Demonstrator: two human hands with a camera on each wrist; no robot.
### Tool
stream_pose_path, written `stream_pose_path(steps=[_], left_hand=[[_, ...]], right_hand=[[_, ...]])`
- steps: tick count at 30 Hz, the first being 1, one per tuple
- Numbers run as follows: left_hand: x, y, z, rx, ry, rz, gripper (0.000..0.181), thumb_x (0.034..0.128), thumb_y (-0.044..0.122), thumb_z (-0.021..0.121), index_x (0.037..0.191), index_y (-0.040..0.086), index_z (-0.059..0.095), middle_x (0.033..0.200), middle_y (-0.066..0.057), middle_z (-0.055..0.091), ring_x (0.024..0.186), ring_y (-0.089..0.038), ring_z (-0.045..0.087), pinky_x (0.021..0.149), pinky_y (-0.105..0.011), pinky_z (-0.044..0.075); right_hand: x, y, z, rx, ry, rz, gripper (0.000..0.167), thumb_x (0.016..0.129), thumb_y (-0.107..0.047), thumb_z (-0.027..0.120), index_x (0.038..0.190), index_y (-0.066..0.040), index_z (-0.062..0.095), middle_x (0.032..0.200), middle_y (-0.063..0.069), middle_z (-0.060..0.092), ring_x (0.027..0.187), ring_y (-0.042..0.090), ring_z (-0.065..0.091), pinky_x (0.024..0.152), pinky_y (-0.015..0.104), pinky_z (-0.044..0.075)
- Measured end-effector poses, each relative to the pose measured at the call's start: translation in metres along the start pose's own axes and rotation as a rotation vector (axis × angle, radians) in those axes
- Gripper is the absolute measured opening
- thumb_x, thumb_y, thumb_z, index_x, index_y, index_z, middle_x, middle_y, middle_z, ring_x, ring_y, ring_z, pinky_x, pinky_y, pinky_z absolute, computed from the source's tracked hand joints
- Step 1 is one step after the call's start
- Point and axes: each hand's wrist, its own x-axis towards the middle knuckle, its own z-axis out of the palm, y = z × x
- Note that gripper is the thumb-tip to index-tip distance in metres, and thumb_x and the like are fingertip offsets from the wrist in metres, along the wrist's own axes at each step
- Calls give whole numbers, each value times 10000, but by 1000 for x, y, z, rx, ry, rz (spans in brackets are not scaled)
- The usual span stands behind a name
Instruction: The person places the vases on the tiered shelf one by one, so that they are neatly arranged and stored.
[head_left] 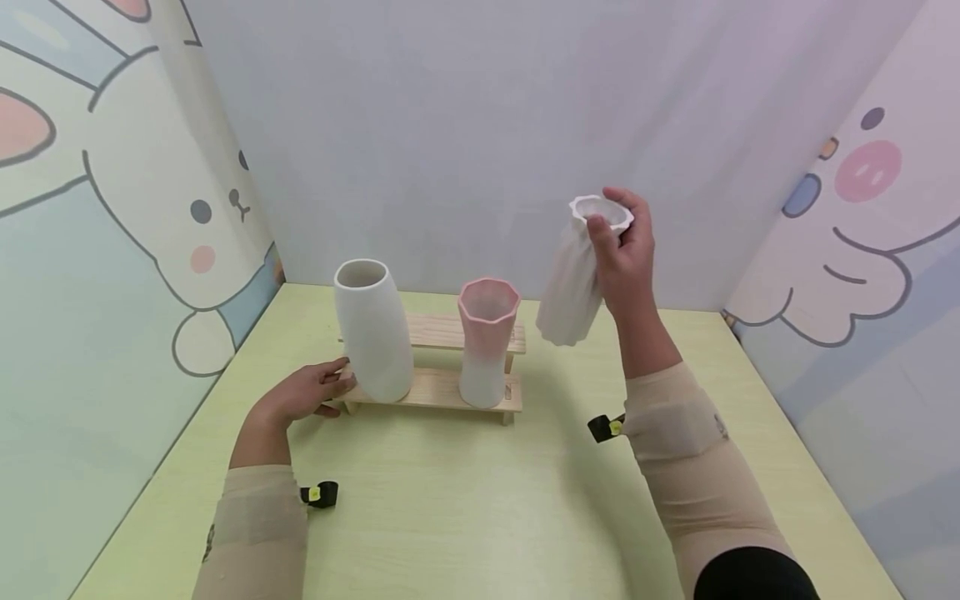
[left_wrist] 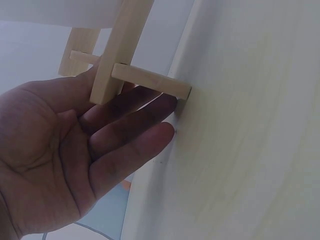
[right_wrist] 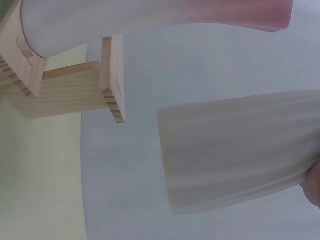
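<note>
My right hand grips a white fluted vase near its scalloped rim and holds it tilted in the air, right of a two-step wooden stand. The thumb lies at the mouth's edge. My left hand holds the left end of the stand's lower step, the thumb over the board and the other fingers beneath; part of the thumb is hidden in the left wrist view. A smooth white vase and a pink-to-white vase stand upright on the lower step.
The stand's upper step lies behind the two standing vases. All rests on a pale yellow-green table. A grey-white curtain-like backdrop rises at the back, with cartoon-printed panels on both sides.
</note>
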Motion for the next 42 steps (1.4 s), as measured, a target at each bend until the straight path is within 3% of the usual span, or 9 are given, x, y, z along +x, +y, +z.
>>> stream_pose_path(steps=[4,18,25,28,35,42], left_hand=[[-1,1,0,9,0,-5,833,962,531,544,1589,151,148,1579,-279,227,1262,-427,540,950,-467,554],[0,1,4,-28,-5,27,845,958,519,558,1587,130,147,1568,-281,252,1327,-452,459,895,-434,585],[3,-1,3,-30,7,3,866,927,562,574,1587,166,175,1581,-246,260,1332,-439,460,893,-417,588],[3,1,4,-19,0,8,861,938,557,561,1587,153,164,1577,-258,258,1321,-440,473,895,-420,586],[0,5,5,-30,-7,22,838,957,519,558,1587,140,157,1570,-270,259,1307,-436,490,901,-432,582],[-1,4,5,-20,-3,12,860,941,547,565,1588,150,160,1571,-265,262,1293,-430,508,904,-433,581]], right_hand=[[4,-1,4,11,-7,14,604,865,-394,733,1289,-33,498,1024,45,616,851,153,587,740,243,509],[12,5,21,3,-45,8,745,814,-520,762,1297,-20,493,1011,16,601,839,137,584,719,237,522],[22,30,24,21,-68,30,662,849,-430,754,1318,-53,480,1026,21,603,839,153,589,713,243,527],[25,36,26,29,-83,38,687,830,-464,767,1319,-76,479,1026,29,602,832,162,596,701,245,534],[22,22,39,24,-134,22,747,827,-508,752,1313,-23,459,1000,37,584,817,159,585,679,249,537],[26,38,45,-13,-165,54,765,790,-587,748,1329,-127,462,1046,50,585,871,216,583,701,276,544]])
